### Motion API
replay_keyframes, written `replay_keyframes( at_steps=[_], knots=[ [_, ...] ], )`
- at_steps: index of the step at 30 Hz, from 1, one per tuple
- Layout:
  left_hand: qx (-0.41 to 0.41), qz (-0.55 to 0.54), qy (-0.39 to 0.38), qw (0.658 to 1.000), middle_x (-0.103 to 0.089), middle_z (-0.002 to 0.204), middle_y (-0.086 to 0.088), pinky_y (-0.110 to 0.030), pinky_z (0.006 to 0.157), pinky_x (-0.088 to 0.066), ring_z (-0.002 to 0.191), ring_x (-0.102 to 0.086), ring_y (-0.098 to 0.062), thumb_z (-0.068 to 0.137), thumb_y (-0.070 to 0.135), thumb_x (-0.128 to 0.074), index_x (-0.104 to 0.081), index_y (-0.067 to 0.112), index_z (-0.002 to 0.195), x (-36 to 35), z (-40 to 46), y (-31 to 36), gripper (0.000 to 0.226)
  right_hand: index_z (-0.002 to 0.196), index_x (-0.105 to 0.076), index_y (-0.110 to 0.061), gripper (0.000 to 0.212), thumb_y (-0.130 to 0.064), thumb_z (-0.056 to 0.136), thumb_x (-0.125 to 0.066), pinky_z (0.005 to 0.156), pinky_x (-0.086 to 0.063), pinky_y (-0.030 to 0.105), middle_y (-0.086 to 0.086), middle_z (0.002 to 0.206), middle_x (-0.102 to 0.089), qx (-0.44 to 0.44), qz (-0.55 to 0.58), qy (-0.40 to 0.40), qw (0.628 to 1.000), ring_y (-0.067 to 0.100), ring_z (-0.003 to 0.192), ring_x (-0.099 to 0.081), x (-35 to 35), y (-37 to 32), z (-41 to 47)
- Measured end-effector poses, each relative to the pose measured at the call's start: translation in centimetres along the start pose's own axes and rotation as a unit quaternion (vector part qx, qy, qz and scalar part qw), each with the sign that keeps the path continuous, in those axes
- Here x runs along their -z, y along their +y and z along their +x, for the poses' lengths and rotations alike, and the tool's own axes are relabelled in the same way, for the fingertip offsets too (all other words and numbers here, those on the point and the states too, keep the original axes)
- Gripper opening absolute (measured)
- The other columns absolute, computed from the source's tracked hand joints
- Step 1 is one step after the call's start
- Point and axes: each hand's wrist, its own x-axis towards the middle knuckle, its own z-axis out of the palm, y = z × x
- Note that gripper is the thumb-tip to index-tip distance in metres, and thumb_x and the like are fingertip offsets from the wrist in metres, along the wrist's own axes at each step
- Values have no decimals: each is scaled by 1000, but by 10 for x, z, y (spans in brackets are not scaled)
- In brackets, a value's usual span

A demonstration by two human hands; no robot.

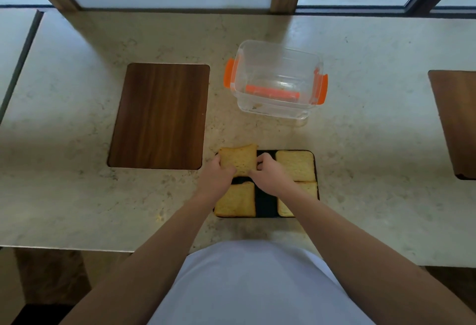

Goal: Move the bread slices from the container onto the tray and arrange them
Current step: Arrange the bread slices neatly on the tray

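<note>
bread slice (238, 158) hangs tilted over the tray's (265, 202) far-left corner, pinched at both sides by your left hand (219, 178) and right hand (270, 174), fingers closed on it; let go unevenly and it may overhang the rim onto the tabletop (77, 196).

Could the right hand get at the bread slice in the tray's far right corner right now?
Probably yes. That slice lies uncovered just right of the right hand, nothing between them. But the hand is gripping the far-left slice with the left hand, so it must let go first.
</note>
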Motion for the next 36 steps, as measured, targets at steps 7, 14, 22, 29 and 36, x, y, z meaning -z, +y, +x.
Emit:
replay_keyframes(
  at_steps=[7, 14, 22, 29, 36],
  knots=[
    [-29, 74, 21, 997, -46, 60, 15, -16, 45, -34, 49, -43, -1, 85, 16, -57, -45, 18, 75, -1, -5, -7, 16, 130, -54, -14, 44, -36, 93, -58, 56, -47, 24, -10, 87, -58, -24, -21, -37, 999, 7, 76, -58, -3, 5, -2],
    [17, 102, 20, 994, -53, 88, 2, -29, 58, -35, 73, -51, -11, 89, 26, -56, -52, 11, 98, 2, -7, -7, 18, 145, -46, -11, 59, -40, 94, -55, 53, -41, 24, 2, 108, -65, -21, -54, -56, 997, 8, 78, -58, 1, -4, -3],
    [31, 112, -24, 993, -53, 83, 7, -32, 66, -41, 75, -53, -10, 90, 30, -54, -58, 12, 102, 16, 1, -5, 21, 99, -66, -9, 30, -34, 88, -55, 59, -42, 29, 0, 75, -56, -19, -75, -92, 993, 15, 64, -53, 10, -9, -2],
    [-152, 296, 54, 941, -56, 115, -11, -40, 89, -47, 107, -54, -28, 91, 19, -54, -55, 5, 125, 22, 6, -7, 37, 127, -54, -10, 37, -25, 93, -54, 75, -48, 33, 6, 121, -50, 45, -123, -7, 991, 22, 97, -56, 15, -18, -9],
    [-290, 475, -20, 831, -34, 157, -15, -42, 117, -28, 146, -27, -30, 94, 21, -53, -33, 4, 150, 8, 8, -20, 62, 153, -26, -9, 66, -22, 96, -56, 105, -43, 43, 17, 156, -27, 86, -182, 8, 980, 35, 136, -36, -1, -21, -14]
  ],
)
